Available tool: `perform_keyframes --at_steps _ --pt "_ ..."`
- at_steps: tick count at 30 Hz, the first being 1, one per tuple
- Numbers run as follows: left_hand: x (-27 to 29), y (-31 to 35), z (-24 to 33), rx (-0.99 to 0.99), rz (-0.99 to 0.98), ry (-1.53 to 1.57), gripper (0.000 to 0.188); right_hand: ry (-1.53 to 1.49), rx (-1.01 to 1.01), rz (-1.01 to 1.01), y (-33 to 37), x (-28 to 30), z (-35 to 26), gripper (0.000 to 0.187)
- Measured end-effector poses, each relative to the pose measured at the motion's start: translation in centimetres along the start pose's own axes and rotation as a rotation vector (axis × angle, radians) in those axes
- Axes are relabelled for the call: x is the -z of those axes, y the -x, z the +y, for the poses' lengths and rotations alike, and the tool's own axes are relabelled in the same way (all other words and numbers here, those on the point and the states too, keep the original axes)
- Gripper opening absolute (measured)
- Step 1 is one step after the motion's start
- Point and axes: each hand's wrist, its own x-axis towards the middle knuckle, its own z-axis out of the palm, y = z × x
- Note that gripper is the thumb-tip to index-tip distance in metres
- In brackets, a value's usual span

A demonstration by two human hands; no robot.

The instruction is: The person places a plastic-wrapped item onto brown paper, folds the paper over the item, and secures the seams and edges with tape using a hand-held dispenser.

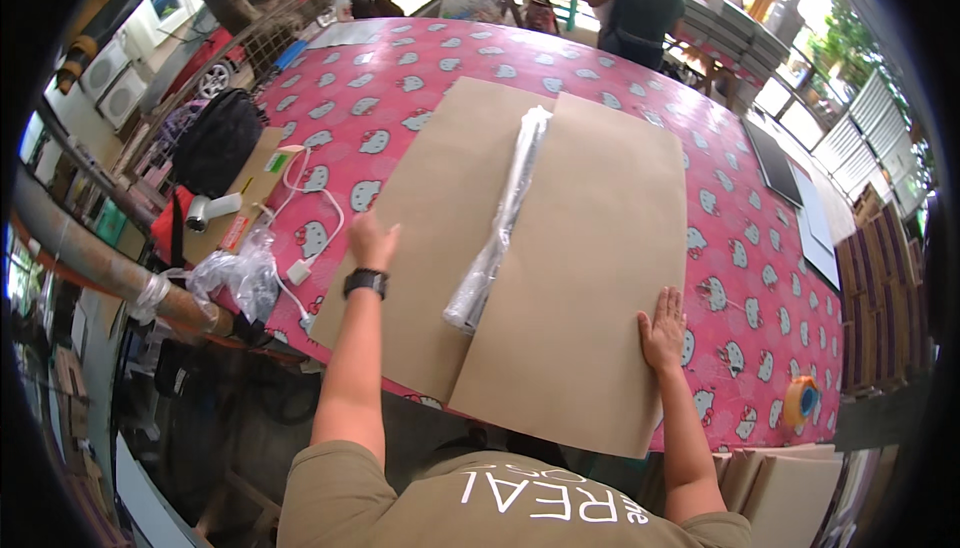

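A wide brown cardboard sheet [590, 278] lies in front of me, its right panel overlapping a left panel [420, 228]. Along the seam between them rests a long, narrow bundle in clear plastic wrap [500, 223], set slantwise; what is inside cannot be made out. My left hand [372, 244], a dark watch on its wrist, is curled at the cardboard's left edge, thumb over the top and fingers partly hidden. At the right edge my right hand [663, 332] presses flat, fingers stretched out and holding nothing.
A pink patterned cloth covers the table [735, 248]. Orange tape roll [800, 401] sits near the right edge. At left are a white power cord [322, 238], crumpled plastic [243, 276] and a black bag [217, 143]. Another person [640, 13] stands beyond the table. Stacked boxes [880, 298] rise at right.
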Motion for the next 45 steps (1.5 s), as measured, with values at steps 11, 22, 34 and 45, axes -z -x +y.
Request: perform_keyframes --at_steps 11,22,34,45 --pt "17.9 1.5 3.8 -0.017 -0.856 0.34 0.044 -0.002 0.108 0.035 -1.2 3.7 -0.8 0.063" --pt "7.3 21.3 29.2 -0.943 -0.681 -0.245 0.014 -0.717 0.216 0.114 -10.2 -0.9 -8.2 0.035" --pt "0.3 -1.1 19.5 -0.021 -0.494 0.73 0.035 -0.874 0.243 0.139 -9.8 -1.8 -6.9 0.025" --pt "-7.1 -0.9 17.7 0.232 -0.766 1.308 0.041 -1.15 -0.373 0.412 -9.7 -2.0 7.0 0.027"
